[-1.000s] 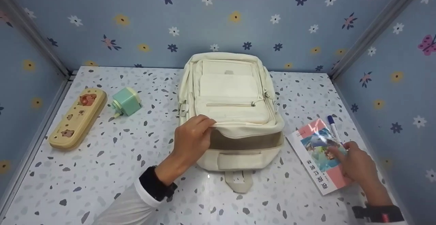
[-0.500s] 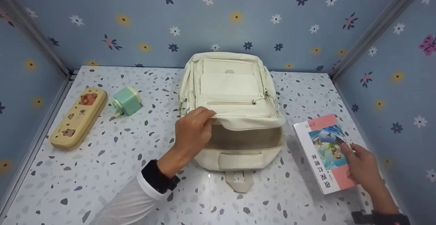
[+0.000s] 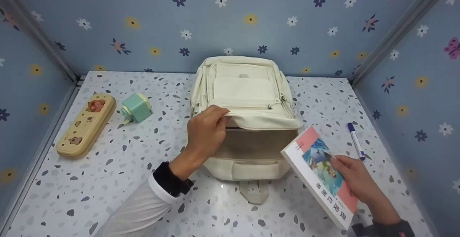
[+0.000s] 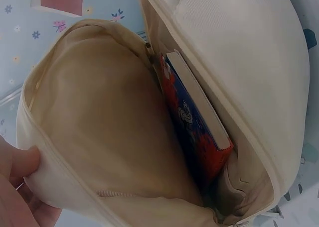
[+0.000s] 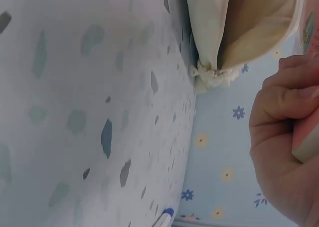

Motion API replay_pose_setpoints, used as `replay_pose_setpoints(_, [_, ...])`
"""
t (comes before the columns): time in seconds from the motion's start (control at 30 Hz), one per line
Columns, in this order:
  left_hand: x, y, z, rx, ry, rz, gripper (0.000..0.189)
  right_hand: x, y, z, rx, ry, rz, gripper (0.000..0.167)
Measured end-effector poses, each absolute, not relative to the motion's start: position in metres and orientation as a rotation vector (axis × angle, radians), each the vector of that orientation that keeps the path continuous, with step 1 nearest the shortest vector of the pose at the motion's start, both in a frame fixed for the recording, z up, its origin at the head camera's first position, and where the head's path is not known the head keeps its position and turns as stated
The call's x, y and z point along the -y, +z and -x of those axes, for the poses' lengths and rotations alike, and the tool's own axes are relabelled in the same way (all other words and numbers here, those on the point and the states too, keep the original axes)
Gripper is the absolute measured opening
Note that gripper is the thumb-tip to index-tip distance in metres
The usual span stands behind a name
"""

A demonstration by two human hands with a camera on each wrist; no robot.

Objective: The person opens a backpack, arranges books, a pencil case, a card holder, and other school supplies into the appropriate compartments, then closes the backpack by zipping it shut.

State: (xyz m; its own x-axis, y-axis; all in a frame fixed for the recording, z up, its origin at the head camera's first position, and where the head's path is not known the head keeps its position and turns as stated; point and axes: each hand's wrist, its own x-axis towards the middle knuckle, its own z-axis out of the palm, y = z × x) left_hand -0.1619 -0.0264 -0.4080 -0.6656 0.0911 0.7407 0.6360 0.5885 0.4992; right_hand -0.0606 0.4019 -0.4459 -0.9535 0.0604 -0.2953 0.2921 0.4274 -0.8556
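Note:
A cream backpack (image 3: 248, 89) lies on the table, its main compartment gaping toward me. My left hand (image 3: 206, 131) pinches the upper edge of that opening and holds it raised. Inside, the left wrist view shows a red and blue book (image 4: 197, 120) standing against one wall of the backpack. My right hand (image 3: 354, 177) grips a pink and white paperback book (image 3: 320, 176) by its right side, thumb on the cover. The paperback is tilted above the table, its upper left corner close to the right side of the backpack's opening.
A yellow pencil case (image 3: 86, 125) and a green pencil sharpener (image 3: 137, 107) lie on the left. A white marker with a blue cap (image 3: 355, 142) lies on the right. Flower-patterned panels (image 3: 230, 25) enclose the speckled table (image 3: 161, 208) at the back and sides.
My right hand has picked up the paperback and carried it left toward the backpack, uncovering the marker. My left hand has lifted the edge of the opening higher, widening it.

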Motion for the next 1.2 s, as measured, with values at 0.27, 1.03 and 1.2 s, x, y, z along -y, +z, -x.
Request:
replay_pose_setpoints(0.27, [0.029, -0.406, 0.164, 2.130, -1.027, 0.590, 0.007, -0.347, -0.455, 0.088, -2.402, -1.457, -0.146, 0.053])
replay_pose_setpoints(1.03, [0.028, -0.407, 0.161, 2.083, -1.023, 0.636, 0.009, -0.241, -0.461, 0.156, -2.304, -1.898, -0.312, 0.044])
replay_pose_setpoints(1.2, [0.028, -0.412, 0.158, 2.091, -1.035, 0.642, 0.007, -0.227, -0.467, 0.165, -2.189, -2.062, -0.392, 0.032])
